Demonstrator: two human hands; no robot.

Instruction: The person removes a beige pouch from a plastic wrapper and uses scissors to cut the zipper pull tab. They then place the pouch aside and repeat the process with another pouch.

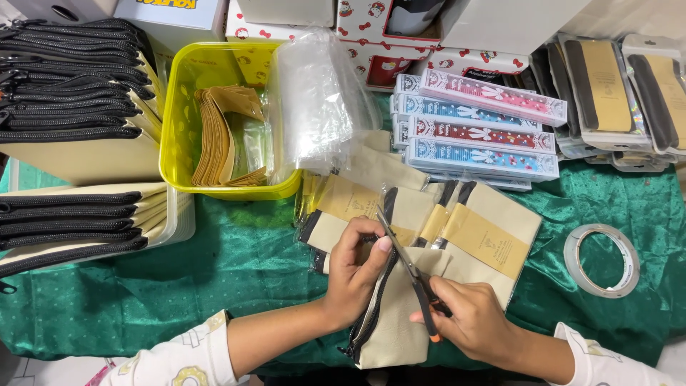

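Along the left edge of the green tablecloth (214, 279), stacked cream pouches with black zippers (71, 129) are seen, with a yellow tub (179, 107) of tan paper bands just beside them. Near the front edge at the middle, a cream zippered pouch (389, 329) is gripped at its top by the left hand (354, 275), fingers curled around it. Scissors (407, 268) are grasped by the right hand (475, 322), blades above the pouch. A roll of clear tape (602, 259) lies toward the right edge.
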